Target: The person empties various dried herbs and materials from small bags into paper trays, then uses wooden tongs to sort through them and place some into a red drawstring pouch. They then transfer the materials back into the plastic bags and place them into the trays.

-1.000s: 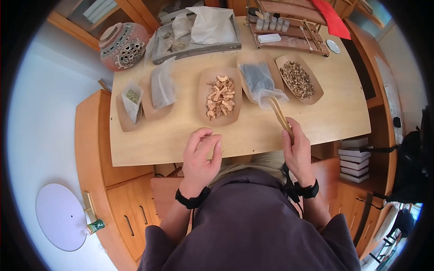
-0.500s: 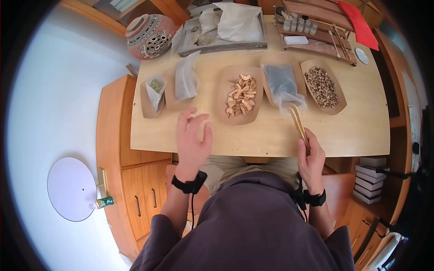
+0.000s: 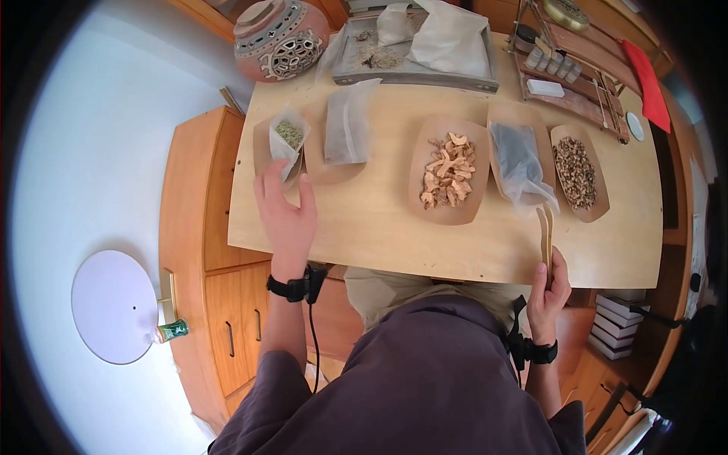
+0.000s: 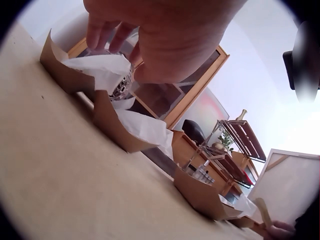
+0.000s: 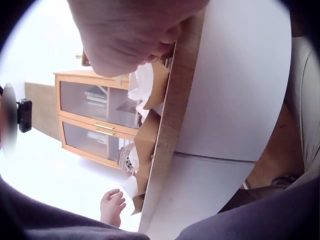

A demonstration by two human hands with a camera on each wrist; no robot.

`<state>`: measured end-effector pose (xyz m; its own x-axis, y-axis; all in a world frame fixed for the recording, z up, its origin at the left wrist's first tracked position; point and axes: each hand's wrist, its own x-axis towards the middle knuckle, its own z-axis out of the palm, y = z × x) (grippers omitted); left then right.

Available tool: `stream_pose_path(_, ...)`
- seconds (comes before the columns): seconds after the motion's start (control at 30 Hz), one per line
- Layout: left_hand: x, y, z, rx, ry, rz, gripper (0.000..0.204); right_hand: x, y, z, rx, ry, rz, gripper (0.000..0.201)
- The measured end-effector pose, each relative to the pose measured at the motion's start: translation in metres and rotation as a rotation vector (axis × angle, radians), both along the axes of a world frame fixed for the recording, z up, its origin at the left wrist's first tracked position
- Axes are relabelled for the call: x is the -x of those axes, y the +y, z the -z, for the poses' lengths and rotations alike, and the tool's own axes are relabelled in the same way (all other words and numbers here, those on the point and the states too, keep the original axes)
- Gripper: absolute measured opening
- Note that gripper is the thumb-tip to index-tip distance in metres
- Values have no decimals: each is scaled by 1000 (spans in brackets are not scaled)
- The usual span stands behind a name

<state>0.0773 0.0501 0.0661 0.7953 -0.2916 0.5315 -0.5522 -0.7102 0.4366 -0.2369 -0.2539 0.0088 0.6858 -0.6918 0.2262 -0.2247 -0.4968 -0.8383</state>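
Observation:
My left hand [image 3: 287, 216] reaches over the near end of the leftmost brown paper tray [image 3: 261, 152], fingers loosely bent. Its fingertips overlap the lower part of a white pouch of green dried herb [image 3: 290, 135] in the head view. At the table's front right, my right hand [image 3: 550, 296] holds light wooden tongs [image 3: 546, 239], tips pointing away from me. Those tips reach the near edge of a translucent bag with dark contents [image 3: 519, 155], lying in another paper tray. In the left wrist view, my left hand [image 4: 165, 35] hangs above the pouch and trays.
A flat white pouch [image 3: 349, 125] lies in the second tray. Dried tan slices [image 3: 449, 171] fill the middle tray, and small chopped brown pieces [image 3: 575, 173] the rightmost. Behind stand a pierced clay pot [image 3: 280, 42], a grey tray [image 3: 417, 80] and a wooden rack [image 3: 584, 91] with small bottles.
My left hand has moved left and forward from the table's front middle to the leftmost tray. The right hand keeps hold of the tongs. The head view has shifted.

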Motion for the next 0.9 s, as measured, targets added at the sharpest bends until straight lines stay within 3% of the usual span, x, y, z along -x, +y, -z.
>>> stream_pose_path(0.17,-32,17,10,-30,53,-50,56,19,2,8,34,-60,130,32)
stream_pose_path(0.27,-42,18,7,-44,19,-60,45,30,4,-2,-65,-123,227,28)
stream_pose_path(0.3,-46,19,9,-42,13,-58,41,42,-4,-5,-17,34,235,24)
stream_pose_path(0.4,-53,21,14,-39,0,-53,30,52,-14,-9,32,205,291,23)
stream_pose_path(0.53,-56,23,17,17,17,-88,17,30,-19,-28,148,420,308,29)
stream_pose_path(0.67,-54,25,4,211,64,-124,8,11,-26,-29,293,439,235,35)
stream_pose_path(0.9,-56,34,-12,399,50,-138,11,5,-31,-35,391,467,160,43)
